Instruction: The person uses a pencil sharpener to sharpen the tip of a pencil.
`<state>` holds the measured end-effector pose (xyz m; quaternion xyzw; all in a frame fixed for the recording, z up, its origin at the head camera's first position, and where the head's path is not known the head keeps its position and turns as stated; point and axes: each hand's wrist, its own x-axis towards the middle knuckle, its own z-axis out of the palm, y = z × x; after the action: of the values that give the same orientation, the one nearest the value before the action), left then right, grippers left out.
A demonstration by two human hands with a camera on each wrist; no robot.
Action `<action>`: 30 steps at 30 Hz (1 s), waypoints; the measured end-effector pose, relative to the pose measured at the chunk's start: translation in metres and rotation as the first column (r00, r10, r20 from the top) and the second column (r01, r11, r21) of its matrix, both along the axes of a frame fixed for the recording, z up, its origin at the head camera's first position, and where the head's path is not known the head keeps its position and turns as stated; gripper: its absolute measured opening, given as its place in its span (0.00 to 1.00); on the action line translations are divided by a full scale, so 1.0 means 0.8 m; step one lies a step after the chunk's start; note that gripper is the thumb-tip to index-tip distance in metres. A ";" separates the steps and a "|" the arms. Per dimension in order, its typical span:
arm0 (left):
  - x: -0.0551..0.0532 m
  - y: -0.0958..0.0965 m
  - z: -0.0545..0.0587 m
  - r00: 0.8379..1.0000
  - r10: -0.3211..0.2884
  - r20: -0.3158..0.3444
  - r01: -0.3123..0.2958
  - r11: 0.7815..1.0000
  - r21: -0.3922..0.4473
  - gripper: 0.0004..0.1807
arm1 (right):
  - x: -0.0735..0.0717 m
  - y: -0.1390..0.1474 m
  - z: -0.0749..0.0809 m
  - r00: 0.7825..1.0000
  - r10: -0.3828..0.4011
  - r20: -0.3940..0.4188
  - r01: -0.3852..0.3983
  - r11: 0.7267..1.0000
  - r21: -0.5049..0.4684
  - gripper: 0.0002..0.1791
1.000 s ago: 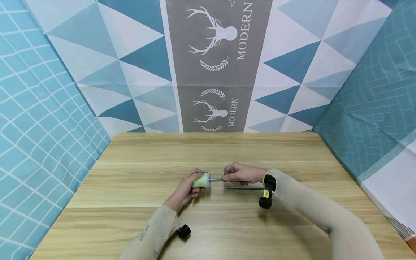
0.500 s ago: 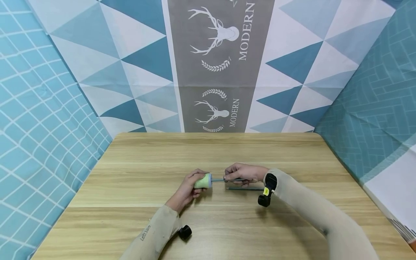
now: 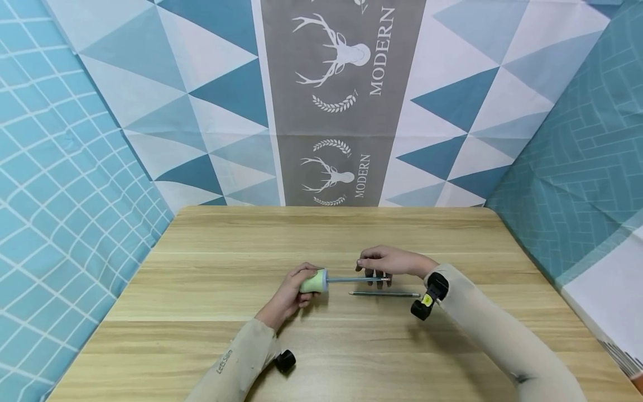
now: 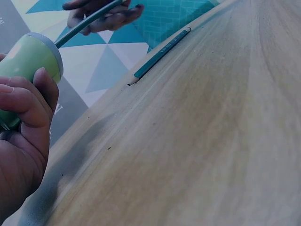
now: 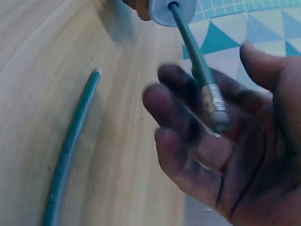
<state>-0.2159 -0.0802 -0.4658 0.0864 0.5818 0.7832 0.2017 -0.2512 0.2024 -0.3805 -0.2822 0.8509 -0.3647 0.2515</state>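
A light green pencil sharpener (image 3: 312, 282) with a pale blue end is gripped by my left hand (image 3: 291, 290), tilted on its side above the table. From the hole in its end a green pencil (image 3: 351, 280) sticks out to the right, its tip hidden inside. Around the pencil's eraser end, my right hand (image 3: 387, 262) has its fingers spread and the thumb apart, as the right wrist view shows; no finger pinches it. A second green pencil (image 3: 384, 294) lies on the table just in front, its pointed end to the left.
The wooden table (image 3: 226, 234) runs back to a patterned cloth wall (image 3: 231, 111). Blue tiled-pattern cloth (image 3: 65, 167) hangs on the left, and teal cloth (image 3: 577, 167) on the right.
My right hand has let go of the pencil in the sharpener and moved slightly right, its fingers spreading. The left hand keeps its grip on the sharpener.
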 end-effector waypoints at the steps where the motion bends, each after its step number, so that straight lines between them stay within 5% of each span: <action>1: 0.000 0.000 0.000 1.000 -0.002 0.001 0.002 1.000 0.000 0.08 | 0.004 0.001 0.002 0.999 -0.013 -0.042 0.013 1.000 -0.002 0.18; 3: 0.000 -0.001 -0.001 1.000 -0.004 0.000 0.004 1.000 0.000 0.08 | 0.013 0.002 0.004 0.982 -0.007 -0.186 0.007 1.000 -0.001 0.15; 4: 0.000 -0.001 -0.001 1.000 -0.005 -0.001 0.005 1.000 0.000 0.08 | 0.017 0.001 0.004 0.956 0.009 -0.293 -0.005 1.000 0.014 0.14; 5: 0.000 -0.001 -0.001 1.000 -0.006 -0.002 0.006 1.000 0.000 0.08 | 0.022 0.000 0.003 0.911 0.033 -0.411 -0.018 0.999 0.040 0.12; 6: 0.000 -0.001 -0.001 1.000 -0.005 -0.003 0.005 1.000 0.000 0.08 | 0.027 -0.002 0.001 0.843 0.066 -0.534 -0.029 0.997 0.076 0.11; 7: 0.000 -0.001 -0.001 1.000 -0.003 -0.003 0.003 1.000 0.001 0.08 | 0.031 -0.003 -0.002 0.756 0.105 -0.646 -0.039 0.993 0.115 0.11; 9: 0.000 -0.001 -0.001 1.000 0.001 -0.002 -0.001 1.000 0.002 0.08 | 0.038 -0.006 -0.008 0.541 0.187 -0.820 -0.044 0.980 0.195 0.13; 12: 0.000 -0.001 -0.001 1.000 0.007 0.003 -0.007 1.000 0.001 0.08 | 0.044 -0.010 -0.018 0.231 0.271 -0.935 -0.044 0.962 0.268 0.16; 14: -0.001 -0.001 -0.001 1.000 0.010 0.005 -0.010 1.000 -0.002 0.09 | 0.045 -0.013 -0.025 0.074 0.289 -0.954 -0.040 0.957 0.287 0.14; 17: -0.002 -0.001 -0.002 1.000 0.009 0.005 -0.008 1.000 -0.004 0.08 | 0.044 -0.018 -0.034 -0.104 0.296 -0.950 -0.026 0.954 0.300 0.08; 19: -0.002 -0.001 -0.002 1.000 0.006 0.006 -0.006 1.000 -0.006 0.08 | 0.042 -0.019 -0.040 -0.191 0.304 -0.933 -0.023 0.949 0.314 0.13; 22: -0.002 -0.001 -0.002 1.000 0.000 0.005 0.000 1.000 -0.007 0.08 | 0.038 -0.021 -0.046 -0.278 0.315 -0.907 -0.038 0.940 0.338 0.18; 30: -0.003 -0.001 -0.001 1.000 0.016 0.017 -0.016 1.000 -0.007 0.08 | 0.024 -0.024 -0.056 -0.392 0.330 -0.859 -0.077 0.918 0.388 0.16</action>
<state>-0.2182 -0.0809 -0.4668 0.0746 0.5835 0.7833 0.2008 -0.2320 0.1836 -0.4252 -0.5897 0.6447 0.1433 -0.4648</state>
